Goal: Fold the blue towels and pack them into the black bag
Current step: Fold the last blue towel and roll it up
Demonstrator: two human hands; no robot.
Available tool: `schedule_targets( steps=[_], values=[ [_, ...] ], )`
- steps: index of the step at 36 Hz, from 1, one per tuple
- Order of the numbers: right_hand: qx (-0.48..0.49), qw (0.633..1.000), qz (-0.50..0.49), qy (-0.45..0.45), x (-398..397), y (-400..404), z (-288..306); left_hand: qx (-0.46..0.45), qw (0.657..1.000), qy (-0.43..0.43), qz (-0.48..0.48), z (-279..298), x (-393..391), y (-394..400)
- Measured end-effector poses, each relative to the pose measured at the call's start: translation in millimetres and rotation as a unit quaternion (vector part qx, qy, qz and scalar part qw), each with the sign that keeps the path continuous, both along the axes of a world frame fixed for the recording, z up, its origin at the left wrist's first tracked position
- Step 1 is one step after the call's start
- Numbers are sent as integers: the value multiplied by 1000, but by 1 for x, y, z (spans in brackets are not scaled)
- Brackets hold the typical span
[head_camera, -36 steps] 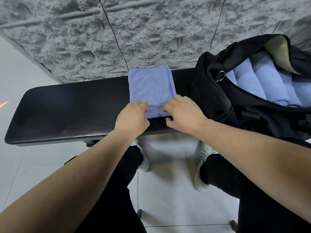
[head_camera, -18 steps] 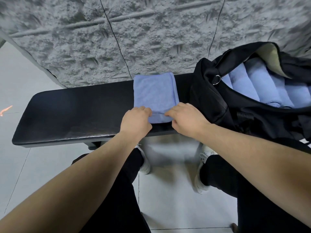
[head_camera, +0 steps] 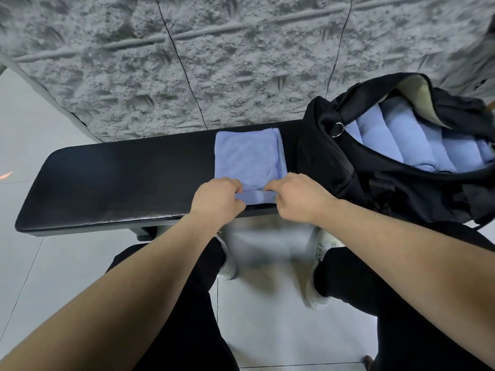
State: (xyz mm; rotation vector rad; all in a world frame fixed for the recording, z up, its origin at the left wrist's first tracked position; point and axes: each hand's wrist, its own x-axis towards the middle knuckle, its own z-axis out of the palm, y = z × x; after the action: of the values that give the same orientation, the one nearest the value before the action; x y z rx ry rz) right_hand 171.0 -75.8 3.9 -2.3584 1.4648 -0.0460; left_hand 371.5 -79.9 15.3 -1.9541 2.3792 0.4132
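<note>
View from a head-worn cam, looking down at a person's two bare forearms reaching fwd over a long black padded bench (head_camera: 112,183) that runs left to right in front of a rough grey textured wall (head_camera: 214,62). On the bench, right of centre, lies a folded blue towel (head_camera: 247,156), flat, its far edge near the wall side of the bench and a stitched hem showing along its right side. The near edge of the towel is turned up and over into a narrow roll, approx. as wide as the towel itself, and both hands are on it — the left hand (head_camera: 217,200) has its fingers curled over the left end of the rolled edge, pinching the cloth, and the right hand (head_camera: 297,198) does the same at the right end, fingers bent and thumb tucked below. The hands sit close together with the short strip of rolled towel between them. Just right of the towel, resting on the right end of the bench, is an open black bag (head_camera: 334,167) with a metal ring at its rim; inside it several rolled blue towels (head_camera: 396,143) are packed side by side in a row. Below the bench — pale floor tiles (head_camera: 40,263), the person's black trousers and white shoes (head_camera: 318,263), partly blurred.
</note>
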Motion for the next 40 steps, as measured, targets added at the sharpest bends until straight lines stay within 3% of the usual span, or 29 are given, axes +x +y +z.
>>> schedule_targets(
  steps=[10, 18, 24, 34, 37, 40],
  values=[
    [-13, 999, -37, -10, 8, -10, -4, 9, 999, 43, 18, -9, 2, -12],
    [-156, 987, 22, -6, 5, -20, -15, 5, 998, 63, 10, -13, 4, -17],
    [-127, 990, 1, 54, 11, -19, -16, -4, 997, 76, 20, -15, 4, -17],
    [-124, 988, -63, 68, 13, -19, -21, -26, 989, 135, 51, -15, 3, -19],
    [-172, 982, -72, 40, 14, -21, -21, -35, 992, 109, 50, -15, 1, -19],
    [-136, 987, -63, 50, 14, -25, -17, -84, 995, 41, 42, -15, -1, -20]
  ],
)
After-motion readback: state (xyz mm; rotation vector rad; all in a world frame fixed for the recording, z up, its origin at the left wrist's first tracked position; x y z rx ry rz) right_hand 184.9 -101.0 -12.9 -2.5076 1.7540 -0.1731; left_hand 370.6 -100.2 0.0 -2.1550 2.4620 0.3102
